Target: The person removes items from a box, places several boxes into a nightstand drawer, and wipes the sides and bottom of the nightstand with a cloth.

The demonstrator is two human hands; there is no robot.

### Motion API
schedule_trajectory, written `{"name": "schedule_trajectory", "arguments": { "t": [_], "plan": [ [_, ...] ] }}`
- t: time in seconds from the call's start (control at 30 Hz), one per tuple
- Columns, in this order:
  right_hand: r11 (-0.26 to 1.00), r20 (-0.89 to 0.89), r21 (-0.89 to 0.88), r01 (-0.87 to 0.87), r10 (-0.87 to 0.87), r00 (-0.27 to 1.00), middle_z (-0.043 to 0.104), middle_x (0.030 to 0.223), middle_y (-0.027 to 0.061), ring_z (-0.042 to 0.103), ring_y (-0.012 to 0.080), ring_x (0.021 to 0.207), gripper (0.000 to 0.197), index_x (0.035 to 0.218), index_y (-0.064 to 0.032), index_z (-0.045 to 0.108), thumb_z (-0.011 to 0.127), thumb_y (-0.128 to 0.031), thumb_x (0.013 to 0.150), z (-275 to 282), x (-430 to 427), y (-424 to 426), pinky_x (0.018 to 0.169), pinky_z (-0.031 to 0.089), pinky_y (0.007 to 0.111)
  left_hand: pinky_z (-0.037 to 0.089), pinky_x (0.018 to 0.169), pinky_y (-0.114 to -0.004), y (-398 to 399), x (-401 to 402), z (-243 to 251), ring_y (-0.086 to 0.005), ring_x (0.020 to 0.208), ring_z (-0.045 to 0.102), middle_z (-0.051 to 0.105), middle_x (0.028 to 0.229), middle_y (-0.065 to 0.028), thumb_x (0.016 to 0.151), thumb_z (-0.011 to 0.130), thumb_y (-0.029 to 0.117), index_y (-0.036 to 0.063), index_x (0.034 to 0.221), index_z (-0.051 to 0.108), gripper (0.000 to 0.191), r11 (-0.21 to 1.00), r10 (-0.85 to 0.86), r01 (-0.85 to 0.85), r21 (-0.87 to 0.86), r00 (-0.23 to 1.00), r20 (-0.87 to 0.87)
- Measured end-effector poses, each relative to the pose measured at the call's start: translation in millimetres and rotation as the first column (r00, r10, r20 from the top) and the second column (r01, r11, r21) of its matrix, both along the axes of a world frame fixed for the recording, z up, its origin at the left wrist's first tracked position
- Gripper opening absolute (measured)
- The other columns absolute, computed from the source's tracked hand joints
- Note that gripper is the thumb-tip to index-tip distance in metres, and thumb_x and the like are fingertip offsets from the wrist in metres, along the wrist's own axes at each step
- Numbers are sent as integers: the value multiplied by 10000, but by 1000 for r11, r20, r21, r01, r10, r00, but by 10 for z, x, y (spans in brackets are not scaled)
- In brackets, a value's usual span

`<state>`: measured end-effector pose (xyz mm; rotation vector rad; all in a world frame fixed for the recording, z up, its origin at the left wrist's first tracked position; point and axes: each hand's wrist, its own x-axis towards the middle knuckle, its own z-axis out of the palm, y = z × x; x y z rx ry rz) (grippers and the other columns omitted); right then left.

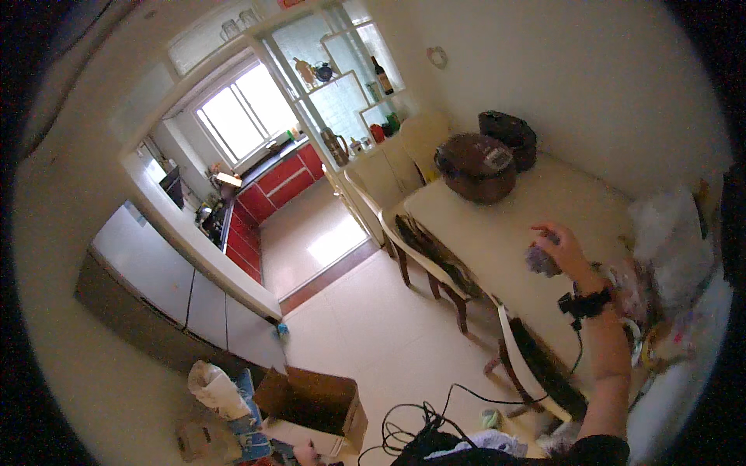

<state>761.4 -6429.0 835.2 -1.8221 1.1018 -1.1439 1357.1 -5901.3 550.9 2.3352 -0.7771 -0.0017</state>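
My right hand (556, 250) reaches out over the pale dining table (539, 192), its fingers closed around a crumpled greyish-purple cloth (540, 261). A black strap with a small device and a cable is on that wrist. My left hand (305, 452) is low at the bottom edge, beside the near flap of an open cardboard box (317, 408); what its fingers do cannot be made out. On the table's far part sits a round dark brown container (477, 169), with a black bag-like object (508, 137) behind it.
Chairs (428, 265) line the table's left side. Clear plastic bags (670, 239) and clutter lie at its right end. A black cable (402, 428) coils near the floor. A white sack (217, 390) stands left of the box, by a refrigerator (169, 279). A doorway opens onto a kitchen.
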Motion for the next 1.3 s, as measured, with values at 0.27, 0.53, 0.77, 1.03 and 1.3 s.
{"name": "schedule_trajectory", "arguments": {
  "t": [0.27,0.53,0.77,1.03,1.3],
  "plan": [
    [867,19,119,-483,485,874,641,872,48,593,152,793,300,1102,-83,572,611,-155,814,763,926,2952,745,461,293,339,426,-310,-415,-130,93,-143,469,407,432,583,-8,808,531,89,57,648,459,178,827,-128,-386,-409,578,-806],
    [941,-46,337,37,-23,999,636,879,75,608,187,802,353,1110,-68,573,641,-172,779,802,745,5140,728,469,302,507,632,-369,-702,361,-603,-229,735,601,595,796,-65,827,510,220,58,878,569,179,970,-241,-1,-244,171,-955],
    [717,3,363,595,-639,769,638,829,72,588,130,752,334,1079,-43,584,644,-128,762,923,1133,6469,702,471,268,509,623,-384,-1815,242,-696,-270,745,607,601,821,-72,833,479,319,83,884,575,261,879,-221,454,-146,116,-968],
    [315,138,428,847,-949,284,636,821,47,587,112,737,298,1071,-58,585,631,-133,786,717,2501,7333,676,474,247,505,628,-386,-3006,-526,-157,-270,746,603,599,822,-80,830,483,302,72,883,574,253,596,-320,787,-160,49,-946],
    [-186,98,501,845,-958,-269,633,794,44,589,113,731,265,1017,-54,615,638,-165,777,506,3037,7557,683,478,263,501,632,-389,-3209,-2402,362,-270,747,599,597,822,-88,827,488,285,61,882,573,246,224,-353,966,-130,-44,-935]
  ]
}}
